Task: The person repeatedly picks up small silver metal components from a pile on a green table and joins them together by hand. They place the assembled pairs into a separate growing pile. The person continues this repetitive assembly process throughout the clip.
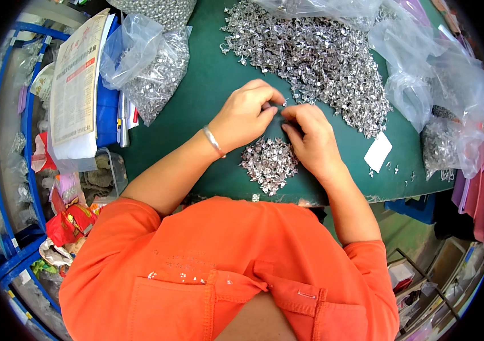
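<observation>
My left hand (245, 113), with a metal bangle (213, 141) on the wrist, has its fingers curled in a pinch. A small silver metal piece (285, 103) shows at its index fingertip. Close beside it, my right hand (313, 139) also pinches thumb to fingers; what lies between them is too small to make out. Just below the hands sits a small pile of shiny metal pieces (269, 165), touching the right hand's side. Beyond the hands spreads a large heap of similar silver pieces (321, 59) on the green tabletop (208, 74).
Clear plastic bags of metal parts (159, 74) stand at the far left, more bags (447, 142) at the right. A white card (378, 152) lies near several loose pieces. Printed newspaper (74, 85) rests on a blue bin (107, 108); blue shelving (26, 131) stands left.
</observation>
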`<state>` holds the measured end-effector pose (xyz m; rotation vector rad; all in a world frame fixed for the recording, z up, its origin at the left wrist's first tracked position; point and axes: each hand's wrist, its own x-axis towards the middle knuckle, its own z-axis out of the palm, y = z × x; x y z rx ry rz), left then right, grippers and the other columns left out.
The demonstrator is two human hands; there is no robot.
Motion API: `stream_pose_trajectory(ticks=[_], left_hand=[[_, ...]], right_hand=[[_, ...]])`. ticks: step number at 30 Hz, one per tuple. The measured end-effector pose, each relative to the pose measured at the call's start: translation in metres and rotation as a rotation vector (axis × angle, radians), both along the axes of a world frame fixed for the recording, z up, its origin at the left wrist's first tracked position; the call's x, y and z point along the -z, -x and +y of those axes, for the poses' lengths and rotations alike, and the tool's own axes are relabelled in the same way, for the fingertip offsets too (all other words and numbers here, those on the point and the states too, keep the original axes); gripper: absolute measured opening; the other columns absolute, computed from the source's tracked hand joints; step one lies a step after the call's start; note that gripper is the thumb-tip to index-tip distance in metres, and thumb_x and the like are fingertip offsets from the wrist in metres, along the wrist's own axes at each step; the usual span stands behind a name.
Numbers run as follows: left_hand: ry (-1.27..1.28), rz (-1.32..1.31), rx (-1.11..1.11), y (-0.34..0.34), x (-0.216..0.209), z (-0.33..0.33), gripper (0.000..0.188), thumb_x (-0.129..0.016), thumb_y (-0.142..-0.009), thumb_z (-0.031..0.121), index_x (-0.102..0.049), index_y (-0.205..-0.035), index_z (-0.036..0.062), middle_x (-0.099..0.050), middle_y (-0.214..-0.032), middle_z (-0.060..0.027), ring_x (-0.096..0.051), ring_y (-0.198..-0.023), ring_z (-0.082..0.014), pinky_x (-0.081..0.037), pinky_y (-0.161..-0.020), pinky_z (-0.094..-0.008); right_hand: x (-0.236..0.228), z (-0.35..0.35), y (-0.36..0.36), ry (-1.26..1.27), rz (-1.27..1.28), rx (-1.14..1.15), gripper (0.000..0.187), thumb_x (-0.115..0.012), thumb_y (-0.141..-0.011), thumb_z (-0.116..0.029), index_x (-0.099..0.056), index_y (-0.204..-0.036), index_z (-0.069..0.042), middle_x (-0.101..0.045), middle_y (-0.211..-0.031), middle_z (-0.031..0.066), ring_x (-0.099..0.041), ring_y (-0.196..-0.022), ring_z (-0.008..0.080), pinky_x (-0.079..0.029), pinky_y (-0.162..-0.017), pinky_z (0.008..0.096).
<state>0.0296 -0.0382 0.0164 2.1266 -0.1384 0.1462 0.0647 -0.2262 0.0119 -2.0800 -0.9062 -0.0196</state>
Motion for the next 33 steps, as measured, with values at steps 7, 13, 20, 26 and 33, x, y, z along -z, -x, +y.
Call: stream_pose_trajectory(ticks=[7, 13, 20, 26, 33], left_hand=[[-0.223, -0.168, 0.022, -0.019, 0.014, -0.009, 0.022, -0.068, -0.081, 0.0, -0.065, -0.103, 0.0007, -0.061, -0.093, -0.0101, -0.065, -0.078, -0.0226, -0.053, -0.071, -0.0337], [0.144, 0.15, -0.017, -0.013, 0.007, -0.005, 0.018, -0.067, -0.087, 0.002, -0.065, -0.104, -0.0014, -0.067, -0.093, -0.0071, -0.068, -0.081, -0.0166, -0.055, -0.071, -0.0282], [1.015, 0.563, -0.042, 0.004, -0.003, -0.007, 0.02, -0.06, -0.091, -0.004, -0.063, -0.11, -0.0054, -0.067, -0.105, -0.0125, -0.069, -0.096, -0.02, -0.057, -0.082, -0.028], [1.176, 0.608, -0.08, 0.013, -0.004, -0.005, 0.028, -0.055, -0.092, -0.004, -0.058, -0.119, -0.0078, -0.064, -0.118, -0.0208, -0.066, -0.11, -0.0301, -0.056, -0.093, -0.0339], [1.099, 0.529, -0.105, 0.015, -0.02, -0.009, 0.038, -0.058, -0.091, -0.006, -0.052, -0.128, -0.0085, -0.061, -0.125, -0.0235, -0.064, -0.114, -0.0315, -0.054, -0.096, -0.0351]], right_hand=[[-0.002, -0.022, 0.001, 0.01, -0.06, 0.011, 0.017, -0.071, -0.074, 0.004, -0.063, -0.087, -0.005, -0.063, -0.084, 0.0109, -0.062, -0.08, 0.0309, -0.051, -0.072, 0.0392], [-0.007, -0.041, -0.003, -0.098, 0.037, 0.198, 0.01, -0.064, -0.082, 0.007, -0.063, -0.089, -0.001, -0.065, -0.086, 0.0118, -0.065, -0.077, 0.0271, -0.052, -0.069, 0.0328], [-0.001, -0.025, 0.013, -0.012, 0.038, 0.054, 0.017, -0.071, -0.077, 0.003, -0.061, -0.089, -0.004, -0.064, -0.086, 0.0105, -0.063, -0.082, 0.0292, -0.051, -0.072, 0.0378], [-0.017, -0.029, 0.013, -0.145, 0.205, -0.083, 0.013, -0.069, -0.077, 0.005, -0.064, -0.087, -0.003, -0.066, -0.086, 0.0106, -0.065, -0.079, 0.0272, -0.053, -0.069, 0.0351], [-0.01, -0.018, -0.017, -0.026, -0.118, -0.039, 0.029, -0.057, -0.08, 0.011, -0.064, -0.106, -0.003, -0.067, -0.104, 0.0148, -0.063, -0.098, 0.0343, -0.051, -0.087, 0.0408]])
